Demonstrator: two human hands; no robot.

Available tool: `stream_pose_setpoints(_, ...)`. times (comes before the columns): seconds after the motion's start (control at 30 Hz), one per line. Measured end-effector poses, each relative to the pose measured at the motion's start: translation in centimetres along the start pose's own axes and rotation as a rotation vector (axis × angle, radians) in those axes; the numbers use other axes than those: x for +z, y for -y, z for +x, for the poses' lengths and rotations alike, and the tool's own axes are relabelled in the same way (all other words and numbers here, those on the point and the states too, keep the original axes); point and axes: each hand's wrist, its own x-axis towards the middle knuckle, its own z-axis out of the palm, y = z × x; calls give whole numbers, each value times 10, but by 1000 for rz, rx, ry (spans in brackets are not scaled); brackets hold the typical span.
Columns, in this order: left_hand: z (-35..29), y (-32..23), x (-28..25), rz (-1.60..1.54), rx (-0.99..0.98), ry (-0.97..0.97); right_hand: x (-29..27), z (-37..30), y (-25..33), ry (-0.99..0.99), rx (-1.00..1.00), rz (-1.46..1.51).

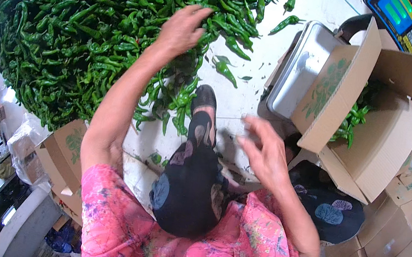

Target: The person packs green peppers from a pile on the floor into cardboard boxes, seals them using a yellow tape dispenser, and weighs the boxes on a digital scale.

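Observation:
A large heap of green peppers (92, 26) fills the upper left of the floor. My left hand (182, 30) reaches over the right side of this heap, fingers bent and thumb apart, touching or just above the peppers; I see nothing held in it. My right hand (265, 155) hovers right of my left shoe, its fingers apart and slightly blurred, holding nothing. To its right stands an open cardboard box (389, 138) with some green peppers (351, 121) inside. The box rests on or against a scale's metal platform (305, 63).
A scale's display with keypad (405, 26) stands beyond the box. Single peppers (224, 70) lie loose on the pale floor. Flattened or stacked cartons (380, 236) line the right side. Another open carton (66, 153) stands left of my left arm. My left shoe (204, 98) is close to the heap.

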Motion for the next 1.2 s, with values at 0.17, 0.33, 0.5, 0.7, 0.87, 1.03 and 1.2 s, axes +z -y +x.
stream_pose_setpoints(0.17,100,2,34,204,89,-115,35,142,-57,-445,-10,-104)
stream_pose_setpoints(0.33,124,27,64,112,-176,87,28,253,-137,-575,86,-133)
stream_pose_setpoints(0.5,45,-18,99,289,111,220,51,276,-180,-518,28,-242)
stream_pose_setpoints(0.7,-76,-21,78,-116,-98,302,102,217,-132,-78,107,-10)
stream_pose_setpoints(0.87,-42,31,23,-39,-154,-300,92,216,-130,-330,52,-111)
stream_pose_setpoints(1.03,1,42,38,111,-173,-107,89,262,-154,-484,-156,-330)
stream_pose_setpoints(1.2,-12,10,58,-8,-315,349,93,245,-150,-215,24,-365)
